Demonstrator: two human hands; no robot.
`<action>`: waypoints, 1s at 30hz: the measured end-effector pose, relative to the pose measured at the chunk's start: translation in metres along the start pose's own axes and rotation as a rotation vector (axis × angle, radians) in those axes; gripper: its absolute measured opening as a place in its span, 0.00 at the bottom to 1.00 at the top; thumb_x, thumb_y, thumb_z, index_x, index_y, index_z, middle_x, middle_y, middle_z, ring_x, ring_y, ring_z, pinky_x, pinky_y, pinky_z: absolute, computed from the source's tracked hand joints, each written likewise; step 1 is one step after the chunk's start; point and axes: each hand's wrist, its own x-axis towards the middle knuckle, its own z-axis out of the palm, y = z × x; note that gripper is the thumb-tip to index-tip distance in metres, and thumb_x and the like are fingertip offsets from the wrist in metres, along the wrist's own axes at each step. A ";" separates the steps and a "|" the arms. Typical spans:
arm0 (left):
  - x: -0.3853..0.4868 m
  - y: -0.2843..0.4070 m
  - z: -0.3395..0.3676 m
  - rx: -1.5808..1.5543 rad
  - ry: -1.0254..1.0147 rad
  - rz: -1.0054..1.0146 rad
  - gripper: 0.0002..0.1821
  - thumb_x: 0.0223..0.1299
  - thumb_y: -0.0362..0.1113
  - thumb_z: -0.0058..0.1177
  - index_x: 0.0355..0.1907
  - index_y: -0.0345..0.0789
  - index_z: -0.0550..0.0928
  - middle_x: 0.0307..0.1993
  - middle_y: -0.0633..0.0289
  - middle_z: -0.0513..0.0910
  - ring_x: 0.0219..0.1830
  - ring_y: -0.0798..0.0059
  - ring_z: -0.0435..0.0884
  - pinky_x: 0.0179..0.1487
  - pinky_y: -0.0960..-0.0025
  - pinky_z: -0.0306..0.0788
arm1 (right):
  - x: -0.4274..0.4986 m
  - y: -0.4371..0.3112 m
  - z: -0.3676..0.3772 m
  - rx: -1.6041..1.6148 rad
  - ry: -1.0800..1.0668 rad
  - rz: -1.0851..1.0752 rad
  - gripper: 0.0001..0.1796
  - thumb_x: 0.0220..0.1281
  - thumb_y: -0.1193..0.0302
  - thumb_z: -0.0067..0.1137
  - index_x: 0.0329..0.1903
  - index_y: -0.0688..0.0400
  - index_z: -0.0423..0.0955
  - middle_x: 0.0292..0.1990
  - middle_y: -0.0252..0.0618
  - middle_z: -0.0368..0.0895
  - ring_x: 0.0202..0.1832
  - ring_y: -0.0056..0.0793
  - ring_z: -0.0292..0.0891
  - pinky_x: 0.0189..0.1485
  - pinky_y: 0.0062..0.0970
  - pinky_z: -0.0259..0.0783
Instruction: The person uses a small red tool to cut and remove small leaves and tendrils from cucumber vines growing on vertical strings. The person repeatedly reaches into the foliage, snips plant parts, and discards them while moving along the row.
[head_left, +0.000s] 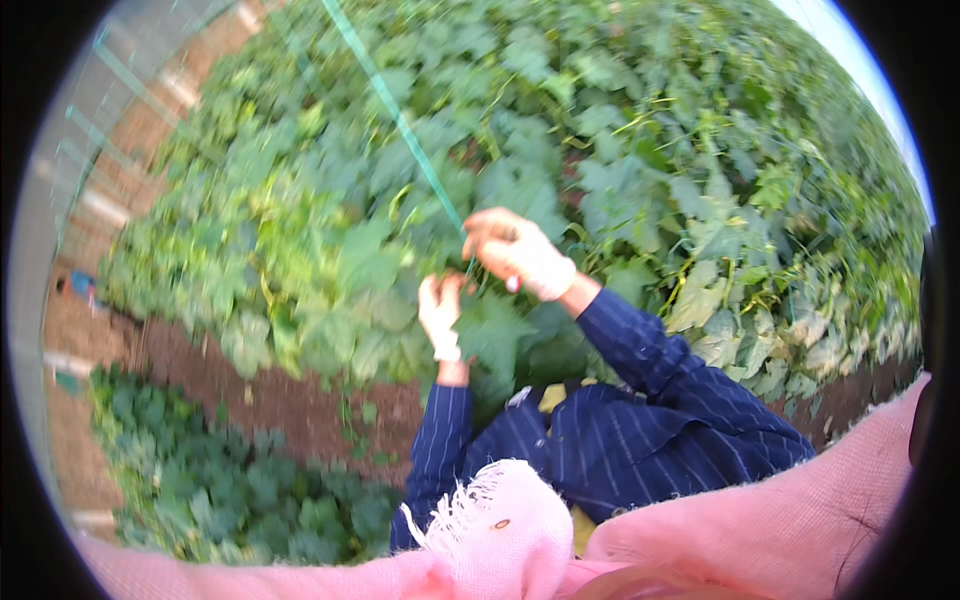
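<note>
My right hand (521, 255), in a pale glove with darker fingertips, pinches a green plastic twine (401, 124) that comes down taut from the upper left. A small red and white object (513, 284) shows at its lower edge; what it is cannot be told. Just below and to the left, my left hand (440, 315), also gloved, has its fingers bent at the twine's lower end among the vine stems. Blur and leaves hide whether those fingers hold anything. A broad lobed leaf (495, 330) lies under both hands, in front of my body.
Dense climbing vines (360, 255) fill the view ahead. Bare soil (277, 416) separates them from another leafy row (255, 502) at lower left. More green twines (131, 79) hang at the far left. A pink cloth (750, 517) crosses the bottom.
</note>
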 end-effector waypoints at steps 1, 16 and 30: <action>0.007 -0.007 -0.018 0.094 -0.021 0.029 0.06 0.64 0.31 0.53 0.41 0.32 0.76 0.31 0.63 0.81 0.28 0.83 0.75 0.32 0.77 0.68 | 0.000 0.010 -0.002 0.009 -0.065 0.056 0.21 0.64 0.69 0.55 0.59 0.60 0.68 0.40 0.34 0.81 0.18 0.09 0.62 0.18 0.16 0.61; 0.039 -0.062 -0.042 0.098 -0.080 0.029 0.11 0.64 0.31 0.54 0.45 0.30 0.72 0.32 0.57 0.82 0.31 0.77 0.78 0.37 0.72 0.73 | -0.021 -0.020 0.000 -0.055 -0.143 0.117 0.17 0.65 0.65 0.56 0.53 0.59 0.75 0.35 0.31 0.81 0.27 0.07 0.66 0.25 0.12 0.62; 0.027 -0.018 0.009 0.178 -0.115 0.033 0.11 0.56 0.28 0.60 0.42 0.33 0.79 0.38 0.63 0.81 0.35 0.79 0.78 0.42 0.74 0.73 | -0.018 -0.026 -0.022 -0.381 0.030 0.159 0.10 0.61 0.72 0.58 0.44 0.61 0.77 0.32 0.30 0.81 0.33 0.16 0.74 0.37 0.18 0.69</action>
